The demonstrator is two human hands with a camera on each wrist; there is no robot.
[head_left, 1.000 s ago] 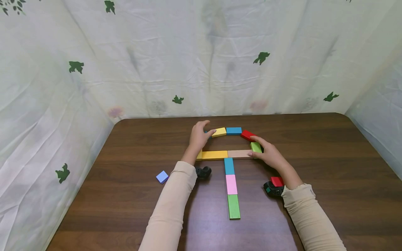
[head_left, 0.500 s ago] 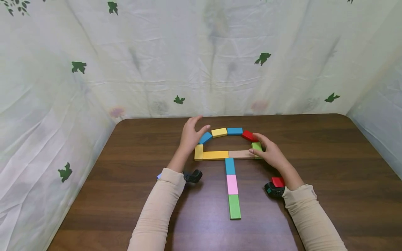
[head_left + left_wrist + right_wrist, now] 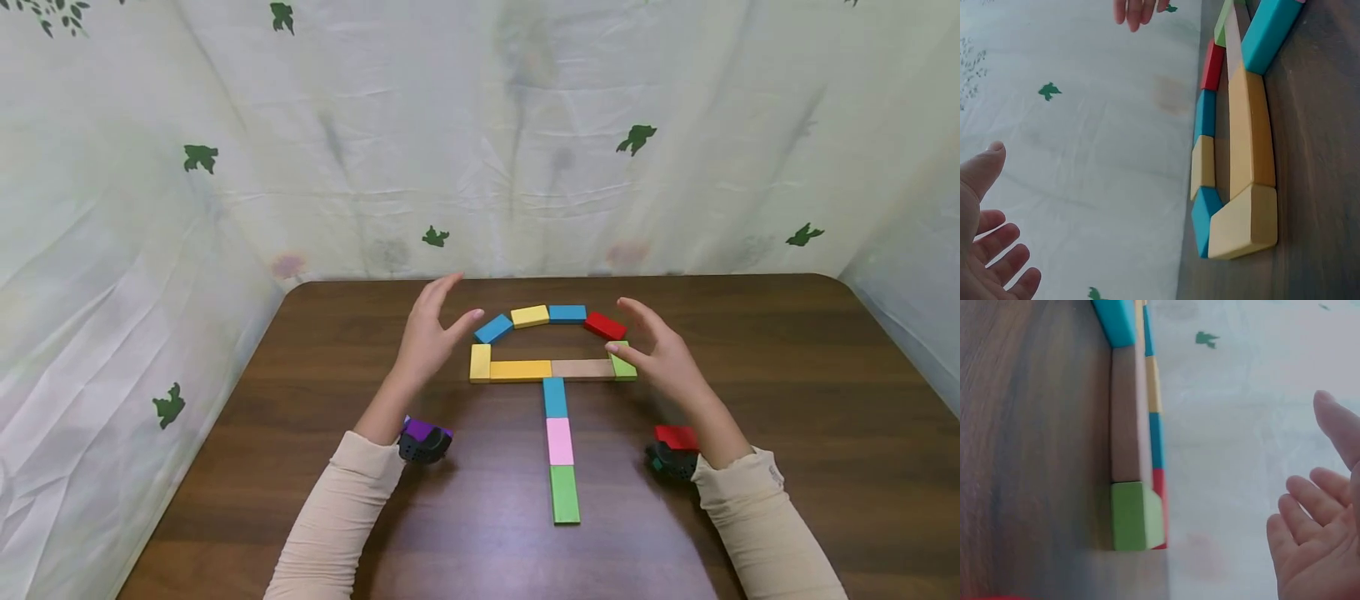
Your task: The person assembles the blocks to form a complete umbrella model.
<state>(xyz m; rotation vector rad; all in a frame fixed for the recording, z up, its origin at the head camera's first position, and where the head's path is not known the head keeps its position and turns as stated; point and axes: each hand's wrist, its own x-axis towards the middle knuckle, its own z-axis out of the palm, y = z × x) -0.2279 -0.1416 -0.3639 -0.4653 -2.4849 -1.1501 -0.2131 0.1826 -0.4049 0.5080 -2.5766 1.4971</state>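
In the head view my left hand (image 3: pixel 429 333) hovers left of an arch of wooden blocks, thumb and fingers spread, holding nothing. Nearest to it are a slanted blue block (image 3: pixel 493 328) and an upright yellow block (image 3: pixel 480 363). My right hand (image 3: pixel 667 354) hovers beside the arch's other end with parted fingers and no block, its thumb overlapping the light green block (image 3: pixel 626 367) in view. A red block (image 3: pixel 604 326), another blue block (image 3: pixel 567 314) and a pale yellow block (image 3: pixel 529 316) form the top. An orange-yellow block (image 3: pixel 521 372) and a beige block (image 3: pixel 582 370) make the base.
Below the base runs a stem of a blue block (image 3: pixel 555 397), a pink block (image 3: pixel 559 442) and a green block (image 3: pixel 565 495). A loose red block (image 3: pixel 677 437) and a purple block (image 3: pixel 426 429) lie partly behind the wrist cameras. White curtain (image 3: pixel 480 167) hangs beyond the table.
My left hand has moved left, away from the slanted blue block, uncovering it and the upright yellow block. My right hand has drawn back slightly to the right from the green and red blocks.
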